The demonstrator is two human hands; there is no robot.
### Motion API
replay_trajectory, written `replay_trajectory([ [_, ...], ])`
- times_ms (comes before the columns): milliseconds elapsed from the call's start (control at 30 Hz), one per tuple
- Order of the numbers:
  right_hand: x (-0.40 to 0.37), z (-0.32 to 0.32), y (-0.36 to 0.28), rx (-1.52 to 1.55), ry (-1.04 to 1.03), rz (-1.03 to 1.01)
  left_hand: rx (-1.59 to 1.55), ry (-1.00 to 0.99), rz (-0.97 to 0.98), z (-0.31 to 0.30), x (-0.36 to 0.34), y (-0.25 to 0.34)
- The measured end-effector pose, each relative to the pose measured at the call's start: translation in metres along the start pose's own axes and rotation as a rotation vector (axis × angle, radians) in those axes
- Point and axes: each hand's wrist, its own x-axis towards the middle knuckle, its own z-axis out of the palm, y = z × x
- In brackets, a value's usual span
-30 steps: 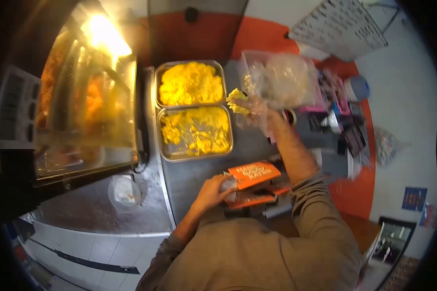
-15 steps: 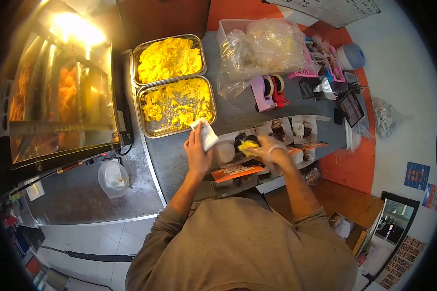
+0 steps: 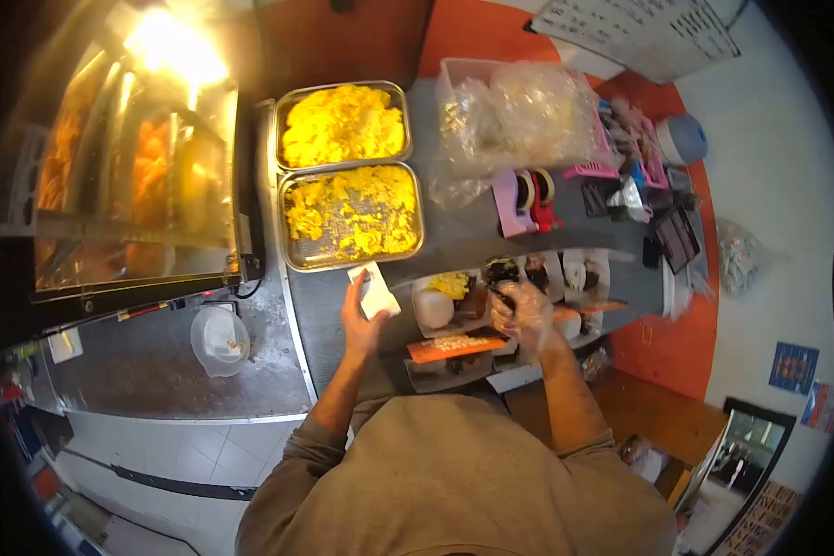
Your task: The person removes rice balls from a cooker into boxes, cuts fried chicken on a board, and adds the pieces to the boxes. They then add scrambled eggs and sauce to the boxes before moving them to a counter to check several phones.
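My left hand (image 3: pixel 360 322) is closed on a white folded cloth or paper (image 3: pixel 374 294), just in front of the lower egg tray. My right hand (image 3: pixel 523 313), in a clear plastic glove, grips a black serving spoon (image 3: pixel 501 270). Its dark head, with a little yellow on it, is above the row of open food boxes. In the left box (image 3: pixel 421 318) a clump of scrambled egg (image 3: pixel 448 284) lies behind a round white mound of rice (image 3: pixel 434 309), beside dark food. More dark pieces (image 3: pixel 536 271) fill the box to the right, partly hidden by my hand.
Two metal trays (image 3: pixel 421 218) of scrambled egg stand at the back left. A lit glass food warmer (image 3: pixel 185 227) is on the far left, near a clear plastic tub (image 3: pixel 221 341). Tape dispensers (image 3: pixel 519 218) and a bin of plastic bags (image 3: pixel 449 79) stand behind the boxes.
The egg clump that was at my right hand now lies in the left box. My right hand has drawn back from it, with the black spoon now visible. The camera view has shifted slightly.
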Motion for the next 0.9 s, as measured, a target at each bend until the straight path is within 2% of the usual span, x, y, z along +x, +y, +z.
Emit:
replay_trajectory([
  [33,-0.009,0.019,-0.028,0.222,-0.213,0.001,-0.091,0.024,0.026,-0.004,-0.002,-0.009],
  [67,-0.002,0.045,-0.049,0.264,-0.044,-0.033,-0.116,0.022,-0.159,-0.006,-0.004,-0.019],
  [100,0.006,0.065,-0.079,0.060,-0.180,-0.079,-0.144,0.018,-0.345,-0.007,-0.006,-0.031],
  [133,0.037,0.085,-0.089,-0.009,-0.071,-0.221,-0.305,0.023,-0.529,-0.005,-0.006,-0.050],
  [167,0.081,0.091,-0.099,-0.141,-0.079,-0.248,-0.379,-0.065,-0.743,-0.009,0.002,-0.055],
  [200,0.154,0.084,-0.097,-0.295,-0.069,-0.383,-0.368,-0.023,-0.768,-0.006,0.008,-0.049],
  [233,0.212,0.095,-0.100,-0.761,0.008,-0.687,-0.357,0.018,-0.791,0.000,0.013,-0.042],
  [267,0.269,0.106,-0.103,-1.204,0.247,-0.990,-0.358,0.029,-0.770,0.002,0.020,-0.040],
  [300,0.247,0.151,-0.134,-1.479,0.312,-0.619,-0.438,0.009,-0.809,0.001,0.027,-0.039],
  [367,0.267,0.192,-0.155,-1.723,0.360,-0.387,-0.524,-0.002,-0.827,0.003,0.038,-0.036],
  [500,0.325,0.209,-0.157,-1.858,0.406,-0.459,-0.644,0.002,-0.858,0.004,0.047,-0.027],
  [567,0.332,0.218,-0.155,-2.058,0.463,-0.321,-0.653,0.029,-0.861,0.003,0.050,-0.026],
  [600,0.333,0.223,-0.156,-2.059,0.458,-0.322,-0.644,0.000,-0.860,0.001,0.050,-0.022],
  [667,0.328,0.229,-0.157,-2.154,0.321,-0.202,-0.634,0.012,-0.864,0.005,0.048,-0.022],
  [700,0.336,0.223,-0.151,-2.141,0.331,-0.201,-0.624,0.000,-0.862,0.007,0.047,-0.025],
  [767,0.339,0.217,-0.142,-2.036,0.440,-0.455,-0.660,-0.026,-0.847,0.009,0.052,-0.025],
  [833,0.334,0.212,-0.149,-2.049,0.396,-0.384,-0.640,-0.031,-0.820,0.008,0.052,-0.021],
  [900,0.321,0.212,-0.161,-1.809,0.392,-0.304,-0.601,-0.077,-0.851,0.000,0.053,-0.020],
])
